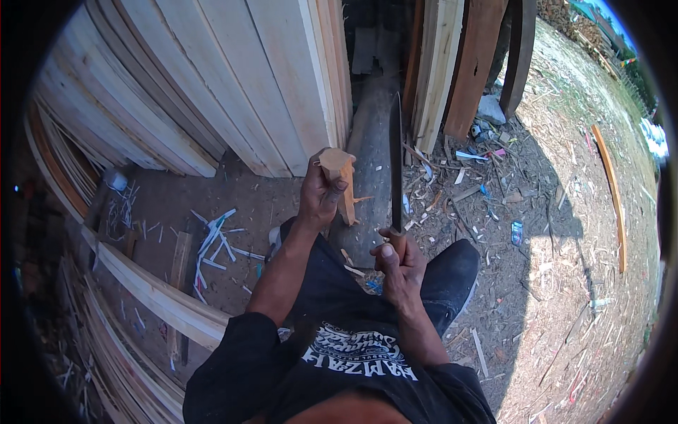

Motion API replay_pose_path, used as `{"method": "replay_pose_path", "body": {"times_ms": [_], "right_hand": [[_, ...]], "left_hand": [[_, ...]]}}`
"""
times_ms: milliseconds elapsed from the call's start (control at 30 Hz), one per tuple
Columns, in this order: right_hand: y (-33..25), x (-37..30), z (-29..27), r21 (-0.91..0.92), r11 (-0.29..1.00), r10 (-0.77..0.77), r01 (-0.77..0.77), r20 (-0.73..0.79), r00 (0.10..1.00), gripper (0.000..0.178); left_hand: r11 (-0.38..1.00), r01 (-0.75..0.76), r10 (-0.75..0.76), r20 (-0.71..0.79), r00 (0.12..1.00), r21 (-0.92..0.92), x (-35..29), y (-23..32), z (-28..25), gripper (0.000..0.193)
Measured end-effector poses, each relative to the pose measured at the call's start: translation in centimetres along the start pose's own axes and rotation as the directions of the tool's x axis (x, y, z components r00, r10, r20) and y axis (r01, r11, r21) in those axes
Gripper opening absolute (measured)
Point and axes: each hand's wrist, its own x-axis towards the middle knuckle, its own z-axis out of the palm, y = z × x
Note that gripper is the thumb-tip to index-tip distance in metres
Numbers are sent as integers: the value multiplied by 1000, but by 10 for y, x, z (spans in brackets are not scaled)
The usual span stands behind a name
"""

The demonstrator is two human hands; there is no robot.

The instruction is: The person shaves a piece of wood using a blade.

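My left hand (pixel 321 194) is closed round a short, thick block of wood (pixel 338 169), held up in front of me. The block's top end is pale, and a thin splinter sticks out from its right side. In my right hand (pixel 400 267) is a machete (pixel 397 162) with a wooden handle, gripped in a fist. Its long dark blade points up and away from me, to the right of the block and apart from it. Below and beyond both hands a grey log (pixel 372 141) lies between my legs and runs off toward the stacked boards.
Pale planks (pixel 233 85) lean upright at the far left, with more boards (pixel 438 71) standing at the far right. A long board (pixel 159 286) crosses the left side. Wood chips and plastic strips (pixel 215 240) litter the ground. A narrow stick (pixel 612 198) lies in sunlight.
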Motion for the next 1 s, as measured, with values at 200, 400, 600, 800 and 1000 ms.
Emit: {"method": "replay_pose_path", "body": {"times_ms": [200,400,600,800,1000], "right_hand": [[-16,12,-3,-93,988,-120,121,18,993,51],[-17,21,-1,-171,985,8,-9,-9,1000,37],[-87,20,9,156,874,-470,460,36,882,41],[-9,44,4,-396,918,12,-14,-8,1000,42],[-27,31,11,-134,969,212,-209,7,977,49]], "left_hand": [[997,-51,51,-3,999,-57,-2,11,2,65],[904,-277,292,3,957,325,-5,32,3,57],[882,-265,304,-40,952,390,-7,42,0,36],[872,-311,347,-28,938,377,-9,45,13,33],[874,-297,327,-14,945,384,-10,50,0,32]]}}
